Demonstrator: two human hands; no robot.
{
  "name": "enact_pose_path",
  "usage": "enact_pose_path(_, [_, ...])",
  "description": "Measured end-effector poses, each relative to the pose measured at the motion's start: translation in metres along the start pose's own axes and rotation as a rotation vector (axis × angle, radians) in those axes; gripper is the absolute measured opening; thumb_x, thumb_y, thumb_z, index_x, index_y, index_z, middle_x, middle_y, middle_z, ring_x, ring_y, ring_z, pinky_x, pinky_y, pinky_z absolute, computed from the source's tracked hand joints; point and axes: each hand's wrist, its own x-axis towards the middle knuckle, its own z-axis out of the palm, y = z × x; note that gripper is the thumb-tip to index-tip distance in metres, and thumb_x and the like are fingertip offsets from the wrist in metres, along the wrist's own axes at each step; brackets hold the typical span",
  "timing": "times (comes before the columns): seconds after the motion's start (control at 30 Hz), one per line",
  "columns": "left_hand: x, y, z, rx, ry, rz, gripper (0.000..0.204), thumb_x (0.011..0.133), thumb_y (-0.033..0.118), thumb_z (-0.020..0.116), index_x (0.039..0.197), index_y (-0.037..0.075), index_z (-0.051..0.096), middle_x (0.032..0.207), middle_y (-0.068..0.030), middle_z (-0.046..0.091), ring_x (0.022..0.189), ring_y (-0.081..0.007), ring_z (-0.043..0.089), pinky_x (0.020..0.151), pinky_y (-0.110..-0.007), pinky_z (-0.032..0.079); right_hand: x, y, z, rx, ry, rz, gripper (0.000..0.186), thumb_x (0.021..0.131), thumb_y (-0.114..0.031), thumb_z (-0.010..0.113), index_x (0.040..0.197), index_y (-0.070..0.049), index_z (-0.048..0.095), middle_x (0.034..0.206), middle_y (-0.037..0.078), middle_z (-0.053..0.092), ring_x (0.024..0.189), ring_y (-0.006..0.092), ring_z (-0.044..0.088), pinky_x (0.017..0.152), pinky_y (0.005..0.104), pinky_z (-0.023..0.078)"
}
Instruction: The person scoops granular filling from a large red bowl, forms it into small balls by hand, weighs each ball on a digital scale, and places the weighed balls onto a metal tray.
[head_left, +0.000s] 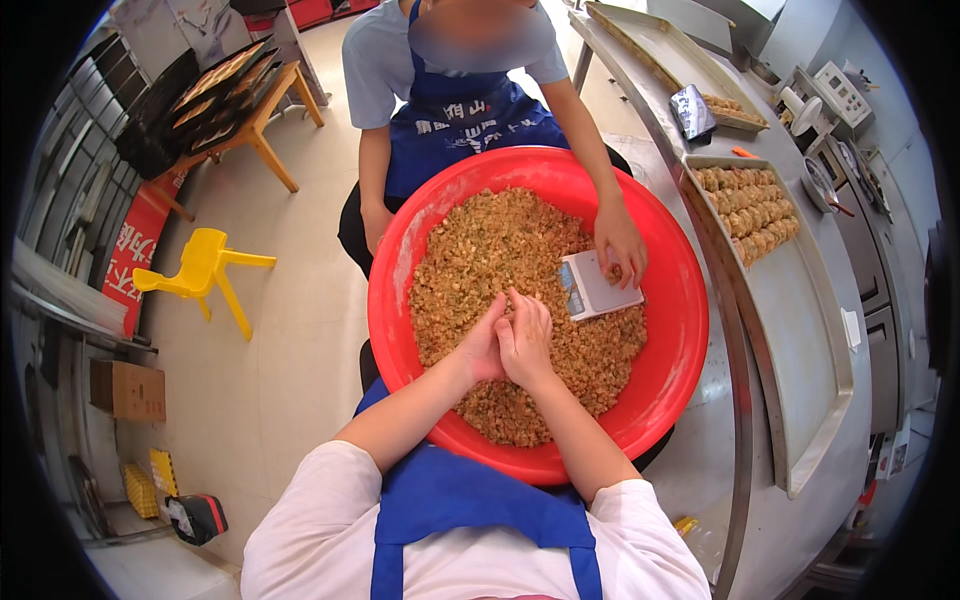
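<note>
Over a large red basin (pixel 690 330), my left hand (pixel 484 347) and my right hand (pixel 527 340) are pressed together, palms facing and fingers curved. Whatever lies between them is hidden. Beneath them a crumbly brown mixture (pixel 500 235) with green flecks fills the basin. A small white scale (pixel 607 293) rests on the mixture, to the right of my hands. Across from me, a person in a blue apron holds a small lump of mixture (pixel 614 272) at the scale with one hand (pixel 622 240); that person's other hand (pixel 376 226) is by the basin's far left rim.
At right, a metal table (pixel 735 420) carries a tray (pixel 805 350) with rows of brown balls (pixel 748 212), a farther tray (pixel 660 50) and a phone-like device (pixel 692 112). On the left are a yellow chair (pixel 205 262), a wooden table (pixel 262 140) with dark trays and a cardboard box (pixel 128 390).
</note>
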Motion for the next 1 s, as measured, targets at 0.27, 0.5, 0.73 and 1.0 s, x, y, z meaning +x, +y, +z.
enact_pose_path(0.27, [0.024,-0.004,-0.032,-0.193,0.328,0.11,0.034,0.09,0.048,0.064,0.081,0.016,0.055,0.076,-0.0001,0.056,0.077,-0.0165,0.056,0.072,-0.033,0.05,-0.002,0.001,-0.009,0.055,-0.245,-0.078,0.012,0.076,-0.012,0.072,0.086,-0.007,0.071,0.091,0.007,0.065,0.091,0.0273,0.059,0.079,0.0382,0.05])
enact_pose_path(0.5, [0.024,-0.004,-0.033,-0.035,0.383,0.148,0.039,0.09,0.052,0.062,0.076,0.018,0.052,0.071,0.0021,0.052,0.07,-0.0132,0.054,0.062,-0.032,0.048,-0.002,-0.002,-0.016,0.054,-0.205,-0.127,0.011,0.076,-0.01,0.073,0.086,-0.006,0.069,0.083,0.009,0.065,0.082,0.0287,0.061,0.075,0.0385,0.049])
enact_pose_path(0.73, [0.012,0.01,-0.015,-0.05,0.559,0.305,0.03,0.093,0.045,0.059,0.085,0.016,0.052,0.075,0.0013,0.055,0.069,-0.0104,0.055,0.055,-0.027,0.038,0.011,0.006,-0.022,0.163,-0.131,0.043,0.004,0.081,-0.009,0.068,0.083,-0.006,0.066,0.084,0.01,0.064,0.083,0.0295,0.061,0.074,0.0381,0.048])
enact_pose_path(1.0, [0.006,-0.001,-0.005,-0.216,-0.049,-0.056,0.094,0.089,0.076,0.019,0.145,0.002,0.032,0.137,-0.0141,0.045,0.12,-0.0306,0.047,0.109,-0.043,0.031,0.016,0.022,-0.008,0.047,0.006,0.02,0.021,0.083,-0.023,0.068,0.074,-0.004,0.067,0.083,0.012,0.067,0.082,0.0274,0.065,0.068,0.0385,0.05])
